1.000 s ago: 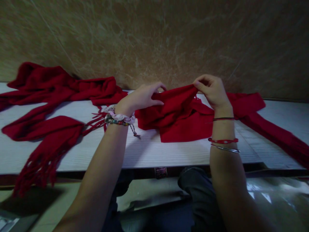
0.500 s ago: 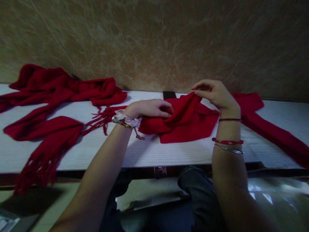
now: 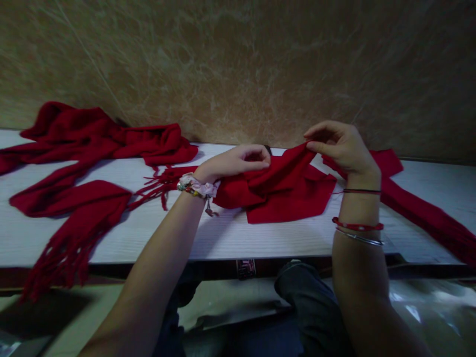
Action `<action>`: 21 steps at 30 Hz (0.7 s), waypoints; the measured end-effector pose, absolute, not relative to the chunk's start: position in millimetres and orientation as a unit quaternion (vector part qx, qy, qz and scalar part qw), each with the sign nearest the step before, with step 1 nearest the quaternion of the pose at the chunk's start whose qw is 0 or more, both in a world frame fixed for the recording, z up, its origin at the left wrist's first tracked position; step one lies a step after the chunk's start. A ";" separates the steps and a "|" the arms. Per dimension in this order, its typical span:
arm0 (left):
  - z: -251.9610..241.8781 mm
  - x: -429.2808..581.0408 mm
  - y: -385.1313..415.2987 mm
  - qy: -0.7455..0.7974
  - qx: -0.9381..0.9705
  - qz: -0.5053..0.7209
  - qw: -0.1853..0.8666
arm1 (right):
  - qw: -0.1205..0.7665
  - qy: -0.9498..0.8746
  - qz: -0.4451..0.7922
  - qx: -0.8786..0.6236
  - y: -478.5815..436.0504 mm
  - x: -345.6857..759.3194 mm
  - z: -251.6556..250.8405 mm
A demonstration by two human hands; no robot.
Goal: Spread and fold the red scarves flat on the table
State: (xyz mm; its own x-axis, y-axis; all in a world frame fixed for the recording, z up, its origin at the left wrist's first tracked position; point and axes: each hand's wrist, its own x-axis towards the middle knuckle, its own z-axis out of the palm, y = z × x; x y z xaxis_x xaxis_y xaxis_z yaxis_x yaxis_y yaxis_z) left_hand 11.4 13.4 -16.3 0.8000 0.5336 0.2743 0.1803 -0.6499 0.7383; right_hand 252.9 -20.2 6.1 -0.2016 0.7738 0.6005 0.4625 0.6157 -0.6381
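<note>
A red scarf lies bunched in the middle of a white table. My left hand pinches a fold of it at its left side, fingers closed on the cloth. My right hand is raised a little and pinches the scarf's upper edge between thumb and fingers. The scarf's long tail runs off to the right across the table. Its fringe shows to the left of my left wrist.
Another red scarf sprawls over the left of the table, and its fringed end hangs over the front edge. A marbled brown wall rises just behind the table. My knees are under the table's front edge.
My left hand dropped to the table with its fold, then lifted slightly. My right hand stayed up, pinching the upper edge, and drifted a little to the right.
</note>
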 end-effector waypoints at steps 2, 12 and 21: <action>-17.7 13.7 11.5 0.201 0.871 0.218 0.392 | 0.472 -0.760 0.170 -0.412 -20.7 254.5 5.8; -21.5 24.5 8.2 0.179 0.899 0.138 0.376 | 0.376 -0.781 0.240 -0.438 -26.5 257.3 8.9; -22.8 24.2 7.4 0.201 0.868 0.184 0.415 | 0.328 -0.778 0.266 -0.465 -28.7 265.3 9.1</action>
